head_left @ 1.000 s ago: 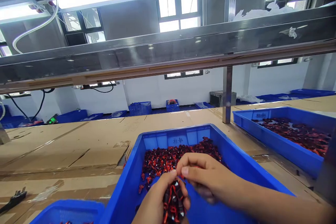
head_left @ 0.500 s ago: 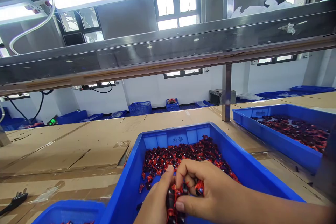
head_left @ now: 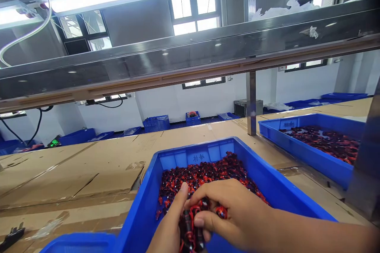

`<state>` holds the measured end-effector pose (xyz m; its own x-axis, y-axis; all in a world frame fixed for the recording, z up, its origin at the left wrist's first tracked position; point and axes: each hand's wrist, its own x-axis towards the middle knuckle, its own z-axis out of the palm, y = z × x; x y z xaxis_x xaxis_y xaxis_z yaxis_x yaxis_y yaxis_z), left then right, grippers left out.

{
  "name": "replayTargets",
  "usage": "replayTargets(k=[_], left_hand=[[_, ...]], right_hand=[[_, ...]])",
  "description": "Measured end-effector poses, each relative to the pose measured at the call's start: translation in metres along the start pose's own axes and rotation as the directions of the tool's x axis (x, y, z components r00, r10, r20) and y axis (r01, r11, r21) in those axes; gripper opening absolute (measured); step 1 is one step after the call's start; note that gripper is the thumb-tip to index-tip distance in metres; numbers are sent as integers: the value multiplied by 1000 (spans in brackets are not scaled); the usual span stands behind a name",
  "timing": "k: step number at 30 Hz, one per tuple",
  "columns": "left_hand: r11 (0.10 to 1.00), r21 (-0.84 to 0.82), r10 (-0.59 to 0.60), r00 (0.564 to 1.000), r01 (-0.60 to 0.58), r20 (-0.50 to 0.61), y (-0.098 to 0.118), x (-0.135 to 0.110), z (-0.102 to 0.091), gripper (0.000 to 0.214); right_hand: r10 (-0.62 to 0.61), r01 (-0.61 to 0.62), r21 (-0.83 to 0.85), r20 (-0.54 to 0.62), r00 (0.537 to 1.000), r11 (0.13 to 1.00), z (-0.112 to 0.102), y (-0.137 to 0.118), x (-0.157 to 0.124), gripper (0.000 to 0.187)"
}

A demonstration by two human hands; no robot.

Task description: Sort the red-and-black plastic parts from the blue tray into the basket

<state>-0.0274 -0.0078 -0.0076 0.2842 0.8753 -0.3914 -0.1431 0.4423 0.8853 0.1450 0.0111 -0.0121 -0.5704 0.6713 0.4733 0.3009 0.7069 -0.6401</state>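
A blue plastic bin (head_left: 276, 191) stands right in front of me, filled toward its far side with small red and black parts (head_left: 208, 174). My left hand (head_left: 170, 229) is cupped low in the bin and holds a bunch of these parts (head_left: 190, 229). My right hand (head_left: 234, 213) curls over the bunch from the right, fingers closed on some of the parts, thumb pressing against the bundle.
A second blue bin (head_left: 299, 150) with similar parts sits at the right. Another blue bin's corner (head_left: 80, 243) shows at the bottom left. Cardboard sheets (head_left: 77, 170) cover the bench. A steel shelf (head_left: 190, 59) on a post (head_left: 251, 102) runs overhead. A black object (head_left: 12, 236) lies at far left.
My right hand has come down from above the bunch and closed over the parts in my left hand. The view has shifted slightly to the right.
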Motion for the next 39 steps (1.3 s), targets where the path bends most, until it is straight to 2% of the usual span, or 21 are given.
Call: replayTargets(k=[2,4,7,10,15,19,25,27,28,29,30,31,32,33,35,36,37,38,39], left_hand=[[1000,4,-8,1000,8,21,-2,3,-2,53],[1000,8,-14,999,14,36,-4,7,-4,50],[1000,5,-6,999,5,37,-7,13,-6,46],[1000,-3,21,999,-21,31,-10,18,-7,44],[996,-15,87,993,-86,77,-19,28,-9,52],[994,30,104,992,-106,78,-18,27,-8,54],[990,128,42,996,-52,80,-7,17,-3,54],[990,136,19,997,-29,75,-4,16,-3,55],[991,130,10,997,-21,79,-4,16,-3,56],[993,120,4,996,-15,89,-3,17,-4,56],[994,105,5,994,-17,107,-3,17,-4,56],[996,85,8,991,-19,131,-3,18,-4,56],[998,60,8,988,-17,155,-3,19,-4,55],[999,35,4,984,-11,177,-4,19,-4,53],[1000,-3,1,978,0,208,-4,21,-6,52],[1000,-9,3,977,-1,214,-5,23,-6,52],[1000,-8,10,977,-8,214,-6,24,-7,53],[1000,-6,22,977,-21,210,-7,25,-8,55],[1000,-5,28,979,-27,201,-8,26,-10,57]], right_hand=[[-45,43,-68,-22,999,997,0,3,0,17],[-140,121,-229,-69,988,966,-1,5,-1,20],[-323,251,-456,-86,943,854,-3,6,-4,24],[-413,318,-541,-60,909,778,-4,4,-6,24],[-386,306,-545,-36,922,781,-4,1,-6,22],[-373,301,-532,-29,928,791,-3,3,-7,18],[-361,302,-535,-6,933,789,-5,2,-9,20],[-337,294,-493,2,942,819,-4,-1,-7,18],[-305,272,-414,-14,952,869,-4,-2,-6,17],[-235,215,-272,-42,971,938,-4,-3,-4,16],[-120,117,-55,-66,991,992,-4,-4,-1,15],[26,-12,213,-64,998,977,-4,-3,1,15],[174,-141,477,-25,984,867,-5,-2,4,16],[297,-248,683,48,954,687,-7,0,7,20],[427,-348,883,195,883,316,-10,5,12,28],[449,-365,911,250,858,192,-12,8,13,29],[456,-380,917,288,842,122,-13,11,14,28],[453,-401,910,316,834,103,-13,12,14,28],[440,-429,893,334,833,135,-11,13,14,27]])
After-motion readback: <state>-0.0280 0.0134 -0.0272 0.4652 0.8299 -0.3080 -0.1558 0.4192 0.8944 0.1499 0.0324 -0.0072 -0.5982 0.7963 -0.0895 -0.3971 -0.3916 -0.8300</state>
